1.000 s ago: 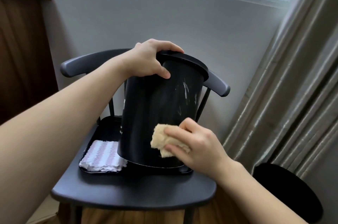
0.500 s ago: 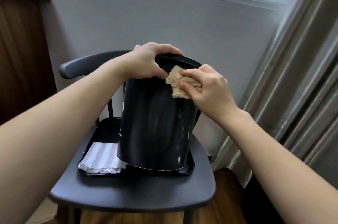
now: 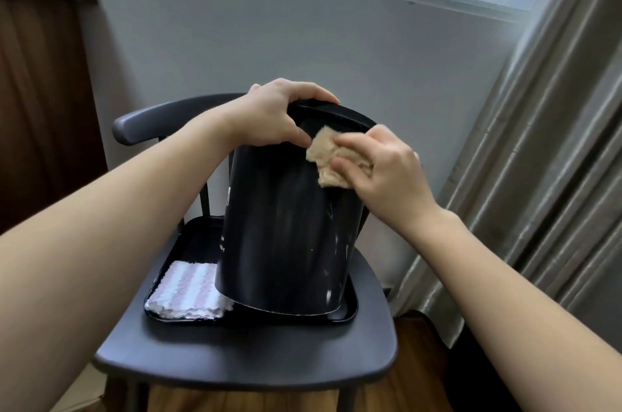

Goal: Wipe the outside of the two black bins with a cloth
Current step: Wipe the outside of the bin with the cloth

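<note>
I wipe the upper side of a black bin [image 3: 286, 236] with a tan cloth [image 3: 331, 160] while I steady its rim.

The bin stands tilted on a black tray [image 3: 346, 310] at the middle of a dark chair seat [image 3: 235, 354]. My left hand [image 3: 272, 117] curls over the rim. My right hand [image 3: 387, 169] pinches the bunched cloth against the wall just under the rim. Pale smears show low on the bin's right side, so I judge this bin partly done. The second bin is not in view. A folded striped cloth [image 3: 188, 290] lies at the tray's near left corner.
</note>
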`<act>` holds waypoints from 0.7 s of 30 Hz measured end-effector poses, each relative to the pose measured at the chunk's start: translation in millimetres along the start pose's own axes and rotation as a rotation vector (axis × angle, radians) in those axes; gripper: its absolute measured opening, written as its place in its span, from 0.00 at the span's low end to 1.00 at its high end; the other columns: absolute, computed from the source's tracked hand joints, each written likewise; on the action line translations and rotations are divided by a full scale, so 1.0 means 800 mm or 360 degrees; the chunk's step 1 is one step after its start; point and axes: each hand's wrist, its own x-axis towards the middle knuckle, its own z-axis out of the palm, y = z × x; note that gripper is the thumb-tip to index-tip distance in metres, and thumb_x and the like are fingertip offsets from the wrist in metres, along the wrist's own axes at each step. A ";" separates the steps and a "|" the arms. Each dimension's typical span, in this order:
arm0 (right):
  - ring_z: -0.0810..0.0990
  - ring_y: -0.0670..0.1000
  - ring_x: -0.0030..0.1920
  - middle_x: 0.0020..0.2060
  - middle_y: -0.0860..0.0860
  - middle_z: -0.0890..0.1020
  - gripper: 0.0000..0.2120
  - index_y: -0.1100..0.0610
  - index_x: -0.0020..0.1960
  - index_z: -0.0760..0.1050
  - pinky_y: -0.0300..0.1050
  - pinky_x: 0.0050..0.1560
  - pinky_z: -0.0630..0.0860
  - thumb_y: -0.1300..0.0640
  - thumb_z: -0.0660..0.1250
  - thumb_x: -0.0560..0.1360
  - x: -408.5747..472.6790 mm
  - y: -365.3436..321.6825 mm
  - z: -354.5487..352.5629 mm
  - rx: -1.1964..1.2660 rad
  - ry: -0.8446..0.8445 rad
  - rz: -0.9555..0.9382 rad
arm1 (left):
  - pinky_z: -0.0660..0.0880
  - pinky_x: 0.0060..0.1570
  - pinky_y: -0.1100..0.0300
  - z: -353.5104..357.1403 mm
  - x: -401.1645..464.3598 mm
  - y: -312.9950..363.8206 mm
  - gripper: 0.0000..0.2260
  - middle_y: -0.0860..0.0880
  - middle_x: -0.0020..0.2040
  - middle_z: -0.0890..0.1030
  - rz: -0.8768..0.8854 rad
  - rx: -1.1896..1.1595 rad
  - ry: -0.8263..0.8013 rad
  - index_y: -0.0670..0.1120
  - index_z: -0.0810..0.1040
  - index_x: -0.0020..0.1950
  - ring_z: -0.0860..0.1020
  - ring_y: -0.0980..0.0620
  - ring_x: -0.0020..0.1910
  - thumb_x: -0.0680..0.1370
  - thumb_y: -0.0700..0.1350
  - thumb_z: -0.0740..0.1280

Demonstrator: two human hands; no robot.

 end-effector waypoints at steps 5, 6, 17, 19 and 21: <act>0.78 0.52 0.43 0.44 0.49 0.76 0.14 0.50 0.59 0.82 0.46 0.47 0.75 0.49 0.73 0.75 0.000 -0.006 0.004 0.0034 -0.0007 0.0086 | 0.69 0.71 0.45 0.000 0.001 0.000 0.31 0.58 0.59 0.82 0.0029 0.0004 -0.0005 0.65 0.77 0.66 0.76 0.45 0.65 0.63 0.50 0.73; 0.79 0.53 0.42 0.44 0.50 0.76 0.14 0.51 0.59 0.82 0.49 0.45 0.77 0.50 0.73 0.75 -0.015 -0.011 0.004 0.0053 -0.0066 0.0011 | 0.69 0.71 0.45 0.000 0.001 -0.001 0.31 0.58 0.59 0.82 0.0018 -0.0004 -0.0001 0.66 0.77 0.66 0.76 0.45 0.65 0.63 0.50 0.72; 0.79 0.54 0.40 0.43 0.51 0.77 0.15 0.52 0.58 0.83 0.53 0.41 0.79 0.49 0.75 0.73 -0.038 -0.019 0.005 0.0028 -0.0057 0.0064 | 0.73 0.69 0.44 -0.002 0.001 -0.007 0.31 0.59 0.59 0.82 -0.0030 -0.0075 -0.0002 0.70 0.77 0.63 0.76 0.42 0.66 0.63 0.49 0.73; 0.79 0.54 0.39 0.43 0.51 0.78 0.15 0.53 0.57 0.83 0.51 0.40 0.79 0.51 0.76 0.73 -0.055 -0.024 0.010 0.0075 -0.0091 0.0020 | 0.72 0.69 0.44 -0.003 0.001 -0.008 0.31 0.59 0.59 0.82 -0.0047 -0.0087 0.0001 0.70 0.77 0.63 0.75 0.42 0.66 0.63 0.48 0.73; 0.79 0.54 0.37 0.42 0.52 0.77 0.15 0.54 0.57 0.83 0.50 0.37 0.80 0.52 0.77 0.72 -0.089 -0.031 0.016 0.0139 -0.0194 -0.0123 | 0.72 0.69 0.44 -0.003 0.001 -0.008 0.31 0.59 0.59 0.82 -0.0059 -0.0097 0.0006 0.70 0.77 0.63 0.75 0.42 0.66 0.62 0.48 0.73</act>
